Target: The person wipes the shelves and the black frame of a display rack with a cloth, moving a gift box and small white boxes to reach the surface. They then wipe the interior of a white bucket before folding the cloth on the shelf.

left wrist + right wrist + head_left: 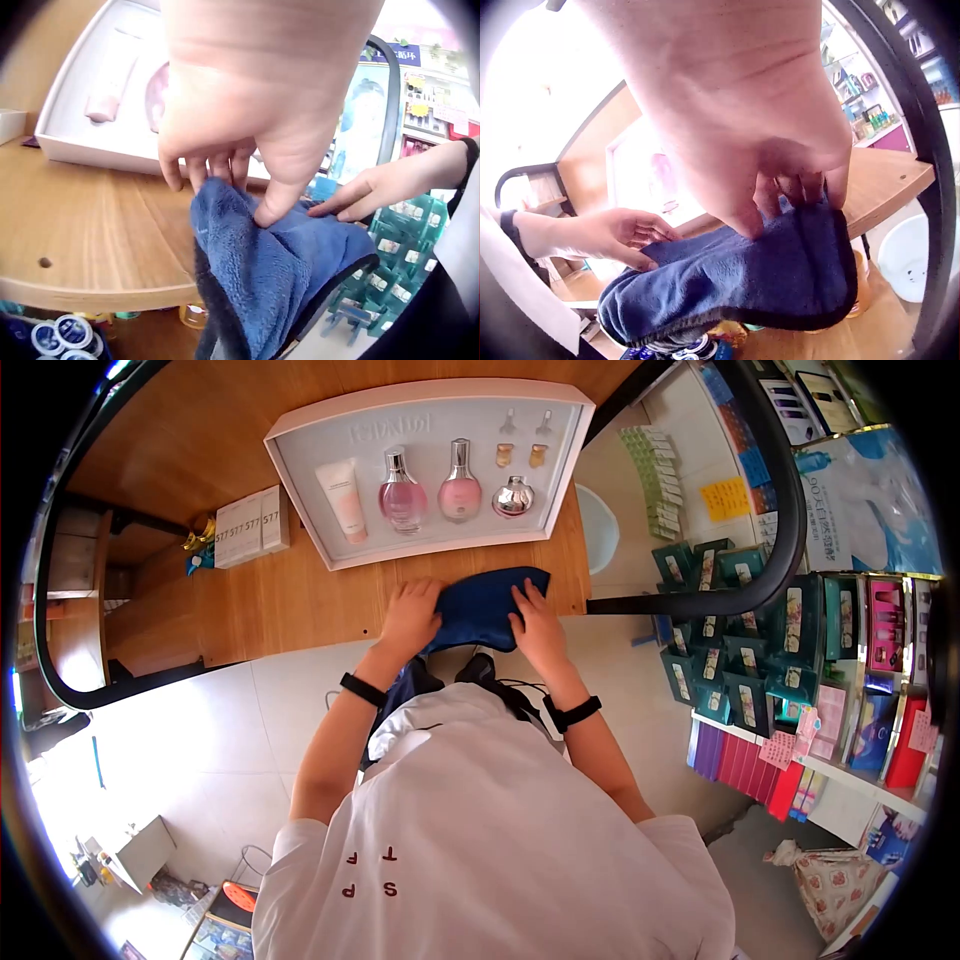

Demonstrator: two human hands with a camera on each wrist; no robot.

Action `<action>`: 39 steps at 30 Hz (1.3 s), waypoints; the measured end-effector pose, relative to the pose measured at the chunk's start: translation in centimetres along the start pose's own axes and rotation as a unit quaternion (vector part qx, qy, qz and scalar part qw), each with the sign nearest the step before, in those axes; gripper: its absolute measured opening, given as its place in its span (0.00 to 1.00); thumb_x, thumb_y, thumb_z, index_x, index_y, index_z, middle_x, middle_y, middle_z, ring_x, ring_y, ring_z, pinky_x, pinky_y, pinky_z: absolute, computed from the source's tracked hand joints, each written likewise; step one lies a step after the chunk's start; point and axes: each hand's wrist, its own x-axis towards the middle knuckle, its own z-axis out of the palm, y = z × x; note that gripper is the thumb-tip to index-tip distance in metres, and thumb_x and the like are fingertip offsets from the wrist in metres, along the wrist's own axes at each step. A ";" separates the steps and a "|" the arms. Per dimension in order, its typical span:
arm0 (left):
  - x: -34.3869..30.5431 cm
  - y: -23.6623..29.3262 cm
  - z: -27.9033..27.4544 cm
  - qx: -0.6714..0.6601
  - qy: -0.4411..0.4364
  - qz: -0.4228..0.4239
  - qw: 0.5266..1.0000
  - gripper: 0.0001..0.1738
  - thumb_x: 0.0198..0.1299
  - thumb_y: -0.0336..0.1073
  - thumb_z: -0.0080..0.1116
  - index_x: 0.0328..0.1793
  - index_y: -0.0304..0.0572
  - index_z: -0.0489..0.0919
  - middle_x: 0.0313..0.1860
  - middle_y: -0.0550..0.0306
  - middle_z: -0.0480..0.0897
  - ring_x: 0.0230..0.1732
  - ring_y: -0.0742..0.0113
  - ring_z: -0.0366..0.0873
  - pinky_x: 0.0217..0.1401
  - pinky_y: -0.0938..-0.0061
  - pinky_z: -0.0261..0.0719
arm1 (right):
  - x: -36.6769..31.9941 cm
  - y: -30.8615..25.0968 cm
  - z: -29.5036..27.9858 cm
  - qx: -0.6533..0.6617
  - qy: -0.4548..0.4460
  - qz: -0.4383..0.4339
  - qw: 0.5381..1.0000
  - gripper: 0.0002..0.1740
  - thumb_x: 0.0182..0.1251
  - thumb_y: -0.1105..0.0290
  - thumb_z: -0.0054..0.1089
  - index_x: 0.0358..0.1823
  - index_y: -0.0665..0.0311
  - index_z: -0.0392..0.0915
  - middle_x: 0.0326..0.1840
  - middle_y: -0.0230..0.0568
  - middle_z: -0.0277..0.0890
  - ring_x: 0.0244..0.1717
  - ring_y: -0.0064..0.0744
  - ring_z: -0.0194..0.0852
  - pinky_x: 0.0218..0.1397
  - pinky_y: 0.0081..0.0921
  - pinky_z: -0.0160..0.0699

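A dark blue cloth [476, 612] with black edging hangs over the front edge of the wooden shelf [300, 600]. My left hand [412, 618] pinches its left end; in the left wrist view the cloth [262, 270] bunches up between thumb and fingers. At its other end, my right hand [540, 625] grips the cloth [780, 262] between thumb and fingertips, as the right wrist view shows. The lower part drapes below the shelf edge. Just behind the hands stands an open gift box [440, 552] holding a tube [343, 500], pink perfume bottles [402, 500] and several small vials.
Small white boxes [245, 528] stand on the shelf at left. A black metal frame [700, 603] curves round the right side. Green boxes [745, 650] crowd a display at right. Round blue-and-white containers [73, 330] sit below the shelf. A white basin [911, 255] is beyond its right end.
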 end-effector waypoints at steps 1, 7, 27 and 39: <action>0.3 0.4 0.8 -0.022 -0.038 0.004 0.999 0.25 0.54 0.29 0.66 0.60 0.44 0.77 0.59 0.48 0.81 0.61 0.43 0.79 0.64 0.53 0.77 | -0.3 0.5 -0.3 -0.006 0.010 0.035 0.999 0.25 0.72 0.67 0.63 0.69 0.62 0.79 0.80 0.54 0.67 0.76 0.52 0.70 0.73 0.41 0.76; 0.4 4.6 3.4 -0.093 -0.126 -0.115 0.981 0.16 0.57 0.31 0.68 0.50 0.41 0.77 0.51 0.44 0.82 0.49 0.39 0.83 0.53 0.53 0.83 | -1.4 3.2 -2.1 -0.049 0.034 0.050 0.997 0.24 0.68 0.69 0.64 0.66 0.63 0.81 0.76 0.54 0.73 0.71 0.51 0.76 0.69 0.41 0.80; -8.1 -10.1 -9.6 0.278 0.183 -0.296 0.896 0.18 0.61 0.25 0.59 0.59 0.44 0.80 0.62 0.50 0.77 0.61 0.44 0.76 0.65 0.53 0.74 | 2.2 -13.2 4.8 -0.085 -0.133 -0.134 0.978 0.37 0.68 0.59 0.68 0.75 0.67 0.70 0.78 0.77 0.59 0.78 0.69 0.60 0.79 0.49 0.66; -7.6 -5.2 -0.4 0.145 0.061 -0.094 0.983 0.30 0.69 0.34 0.60 0.77 0.37 0.72 0.79 0.41 0.69 0.77 0.41 0.66 0.78 0.52 0.69 | 1.2 -9.4 4.7 -0.090 -0.034 0.060 0.993 0.40 0.70 0.56 0.67 0.74 0.78 0.65 0.81 0.73 0.58 0.80 0.66 0.61 0.79 0.47 0.68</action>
